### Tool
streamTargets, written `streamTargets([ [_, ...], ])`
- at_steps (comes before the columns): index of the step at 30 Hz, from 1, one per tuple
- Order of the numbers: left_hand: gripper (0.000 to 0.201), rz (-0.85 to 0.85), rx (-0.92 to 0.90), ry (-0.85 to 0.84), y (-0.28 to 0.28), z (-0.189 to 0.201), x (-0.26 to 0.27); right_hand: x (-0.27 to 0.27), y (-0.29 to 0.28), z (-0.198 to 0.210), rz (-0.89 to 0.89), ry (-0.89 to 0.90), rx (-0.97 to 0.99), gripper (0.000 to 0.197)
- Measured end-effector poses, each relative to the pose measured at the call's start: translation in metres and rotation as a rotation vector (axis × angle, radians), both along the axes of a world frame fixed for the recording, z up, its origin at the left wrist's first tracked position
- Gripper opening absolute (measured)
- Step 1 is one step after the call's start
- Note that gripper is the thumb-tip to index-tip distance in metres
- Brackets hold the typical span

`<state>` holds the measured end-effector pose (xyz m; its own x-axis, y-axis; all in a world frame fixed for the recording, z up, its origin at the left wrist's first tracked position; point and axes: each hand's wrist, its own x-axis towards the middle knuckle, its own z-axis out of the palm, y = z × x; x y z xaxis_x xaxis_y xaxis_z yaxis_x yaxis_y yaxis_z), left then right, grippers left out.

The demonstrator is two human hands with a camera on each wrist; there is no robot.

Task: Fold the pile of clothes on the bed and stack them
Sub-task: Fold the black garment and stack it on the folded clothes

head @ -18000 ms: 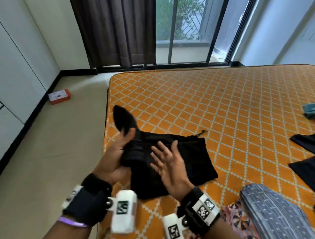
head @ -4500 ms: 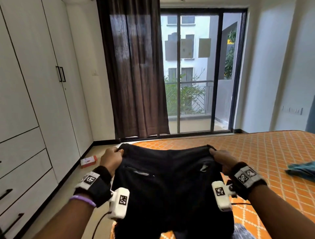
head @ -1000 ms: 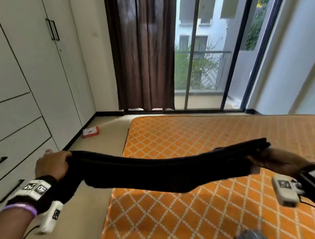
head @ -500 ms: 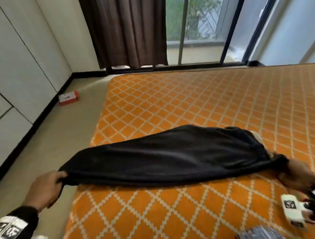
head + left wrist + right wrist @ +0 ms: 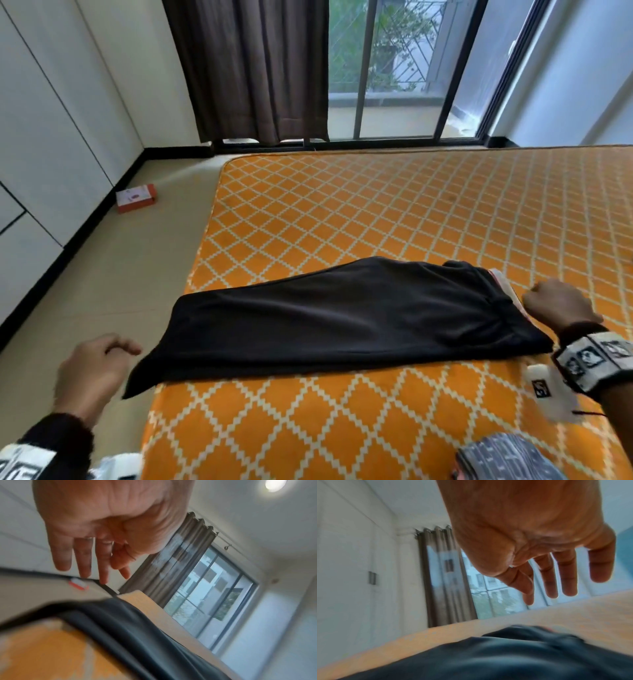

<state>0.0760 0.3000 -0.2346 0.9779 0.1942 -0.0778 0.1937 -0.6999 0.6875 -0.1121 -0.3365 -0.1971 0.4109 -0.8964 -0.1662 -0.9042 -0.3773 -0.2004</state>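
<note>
A pair of black trousers [image 5: 342, 318], folded lengthwise into one long band, lies flat across the near part of the bed [image 5: 411, 212], which is covered in an orange sheet with a white diamond lattice. The waistband end lies toward the right, where a strip of pale lining shows at its edge; the leg end reaches the bed's left edge and hangs slightly over it, one dark corner pointing down toward the floor [image 5: 102, 274].

The left hand [image 5: 92, 371] hovers off the left side of the bed, just beside the overhanging leg end and not touching it. Its fingers are loose and only slightly bent, holding nothing (the left wrist view shows them dangling freely above the dark fabric [image 5: 154, 635]). The right hand [image 5: 558, 305] is just beside the waistband end, over the sheet. From the head view its fingers look curled under, but the right wrist view shows the fingers [image 5: 568, 574] spread and nearly straight above the trousers, gripping nothing.

At the bottom edge of the head view, near the person's right forearm, part of a blue patterned cloth [image 5: 507, 459] lies on the bed. On the floor by the white wardrobe [image 5: 41, 137] rests a small orange and white box [image 5: 136, 198]. A brown curtain [image 5: 253, 68] hangs beside the sliding glass door [image 5: 404, 68].
</note>
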Motion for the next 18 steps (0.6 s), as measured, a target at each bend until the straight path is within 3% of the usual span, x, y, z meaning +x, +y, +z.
streamTargets([
  [2,0.027,-0.127,-0.081,0.011,-0.047,0.025,-0.032,0.035,0.053,0.011,0.148,-0.036,-0.135,0.028],
  [4,0.023,-0.41,-0.032,0.115,-0.085,0.029,-0.055,0.074,0.132,0.012,0.398,-0.107,-0.073,0.033],
  [7,0.053,-0.799,0.331,0.171,-0.107,0.007,-0.061,0.112,0.258,-0.01,0.759,-0.083,0.281,0.052],
  [9,0.06,-0.857,0.625,0.074,-0.105,0.0,-0.057,0.117,0.314,-0.036,0.941,0.009,0.412,0.063],
  [11,0.056,-0.806,0.762,0.009,-0.096,0.001,-0.052,0.11,0.331,-0.062,1.061,0.071,0.333,0.065],
  [14,0.048,-0.724,0.718,0.081,-0.079,-0.002,-0.04,0.104,0.297,-0.079,0.959,0.063,0.227,0.06],
  [18,0.039,-0.763,0.75,0.09,-0.061,0.002,-0.03,0.093,0.187,-0.078,0.581,0.133,0.171,0.06],
])
